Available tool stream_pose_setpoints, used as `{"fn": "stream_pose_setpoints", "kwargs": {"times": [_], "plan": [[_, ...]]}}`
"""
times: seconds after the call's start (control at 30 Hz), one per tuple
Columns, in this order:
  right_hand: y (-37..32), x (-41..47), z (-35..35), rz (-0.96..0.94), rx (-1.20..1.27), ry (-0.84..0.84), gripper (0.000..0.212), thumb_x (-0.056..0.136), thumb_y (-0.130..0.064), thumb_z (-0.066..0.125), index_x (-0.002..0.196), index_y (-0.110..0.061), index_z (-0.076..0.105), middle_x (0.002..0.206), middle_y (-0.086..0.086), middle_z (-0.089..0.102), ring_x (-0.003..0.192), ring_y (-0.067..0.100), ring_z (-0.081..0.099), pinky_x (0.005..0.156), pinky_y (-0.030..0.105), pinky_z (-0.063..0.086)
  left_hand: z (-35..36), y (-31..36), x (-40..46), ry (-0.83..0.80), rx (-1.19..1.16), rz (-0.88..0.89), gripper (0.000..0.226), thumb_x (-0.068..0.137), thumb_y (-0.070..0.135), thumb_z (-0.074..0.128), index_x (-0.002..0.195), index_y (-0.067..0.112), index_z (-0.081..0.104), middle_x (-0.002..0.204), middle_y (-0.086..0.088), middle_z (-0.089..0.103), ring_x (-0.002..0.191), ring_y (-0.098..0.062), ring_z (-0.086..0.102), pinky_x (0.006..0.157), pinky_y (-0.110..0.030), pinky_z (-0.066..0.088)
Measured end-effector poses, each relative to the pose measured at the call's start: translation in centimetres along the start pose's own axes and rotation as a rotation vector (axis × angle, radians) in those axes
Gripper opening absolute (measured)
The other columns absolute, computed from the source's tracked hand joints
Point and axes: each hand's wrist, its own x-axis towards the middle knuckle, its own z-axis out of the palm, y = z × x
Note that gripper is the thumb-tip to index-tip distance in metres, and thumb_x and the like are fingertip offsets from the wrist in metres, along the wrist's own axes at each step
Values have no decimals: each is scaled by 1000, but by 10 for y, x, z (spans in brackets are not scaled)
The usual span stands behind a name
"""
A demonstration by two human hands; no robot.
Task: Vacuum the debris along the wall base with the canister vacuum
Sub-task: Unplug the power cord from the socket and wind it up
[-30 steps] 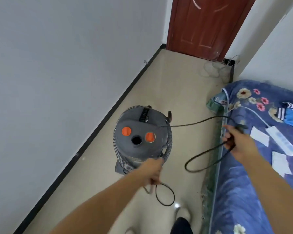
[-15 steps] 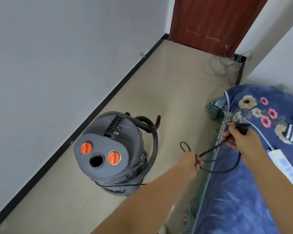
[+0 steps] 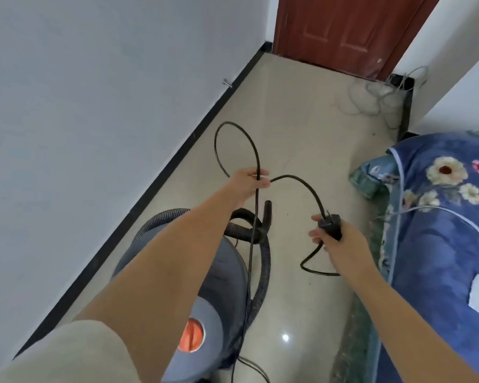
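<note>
- Head view: the left hand [image 3: 248, 181] is extended forward over the floor [image 3: 302, 128], its grip closed on the black power cord [image 3: 302, 183], with fingers and thumb pinching the cord where two strands cross.
- Above the left hand the cord rises in a large loop; one strand drops straight down from the hand past the vacuum toward the bottom edge of the frame.
- From the left hand the cord arcs to the right and down to the black plug [image 3: 329, 225].
- The right hand [image 3: 335, 239] has its grip closed around the plug body, fingers curled; a short bend of cord hangs below this hand, above the floor.
- The grey canister vacuum [image 3: 221, 272] stands on the floor beneath the left forearm, near the wall [image 3: 80, 106] on the left. One orange round cap [image 3: 191, 335] shows on its top; the forearm hides much of the body.
- The ribbed black hose [image 3: 263, 272] curves around the canister, and its rigid end points upward just below the left hand.
- A black baseboard [image 3: 177, 158] runs along the wall base up to a dark red door [image 3: 340, 31] at the far end. Debris along it is too small to tell.
- A bed with a blue floral cover [image 3: 440, 230] lies on the right; a tangle of thin grey wire [image 3: 371, 100] rests on the floor near the door.
</note>
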Motion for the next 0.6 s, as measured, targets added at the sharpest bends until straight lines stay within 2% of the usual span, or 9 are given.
{"fn": "stream_pose_setpoints", "kwargs": {"times": [0.03, 0.1, 0.13, 0.2, 0.27, 0.37, 0.5, 0.6], "plan": [[-2, 8, 18, 4, -9, 4, 31, 92, -6, 58, 95, -35, 65, 88, -10, 71, 86, 18, 68, 81, 30, 47, -20, -1, 10, -9, 133, 16, 21, 87, -1, 65, 106, 8, 65, 97, -8, 65, 98, -16, 58, 89, -25, 44], [-4, 23, 54, 13, -24, 11, 28, 91, -6, 60, 93, -34, 65, 88, -14, 70, 86, 19, 68, 79, 29, 49, -57, -8, 27, 2, 310, 28, 24, 87, 4, 67, 110, 2, 67, 98, -6, 64, 93, -11, 57, 73, -8, 43], [-6, 29, 71, 22, -35, 16, 24, 90, -8, 61, 96, -31, 66, 88, -11, 70, 86, 19, 68, 78, 29, 49, -72, -14, 35, 4, 346, 17, 24, 86, 4, 66, 110, 0, 67, 93, -5, 64, 86, -10, 57, 64, -4, 40], [-10, 38, 103, 41, -43, 17, 20, 90, -10, 61, 103, -25, 67, 86, -3, 70, 84, 18, 66, 75, 27, 49, -100, -29, 49, 16, 336, -39, 17, 86, 3, 66, 103, 1, 68, 82, -2, 63, 73, -8, 56, 56, -6, 43], [-12, 44, 129, 63, -40, 8, 23, 90, -8, 60, 104, -26, 66, 81, -1, 69, 78, 12, 64, 72, 25, 48, -123, -47, 60, 63, 247, -140, 5, 87, 4, 66, 88, 9, 65, 77, -1, 62, 69, -8, 58, 56, -11, 48], [-11, 52, 153, 85, -108, 3, 23, 90, -10, 61, 101, -30, 63, 79, 0, 68, 70, 9, 57, 76, 27, 46, -151, -70, 69, 103, 50, -245, 17, 88, 0, 64, 78, 12, 58, 78, -5, 62, 70, -12, 60, 70, -19, 50], [-14, 56, 169, 121, -235, -7, 19, 91, -13, 61, 108, -18, 67, 93, 2, 68, 83, 19, 57, 75, 26, 39, -184, -90, 68, 168, -242, -280, 21, 90, -8, 55, 78, 8, 53, 72, -9, 62, 71, -18, 61, 82, -31, 52], [-20, 56, 175, 138, -308, -8, 20, 94, -15, 59, 112, -14, 66, 94, 1, 63, 86, 18, 53, 66, 24, 33, -224, -92, 68, 334, -540, -262, 25, 93, -12, 46, 77, 7, 46, 74, -14, 56, 68, -21, 59, 76, -35, 53]]}}
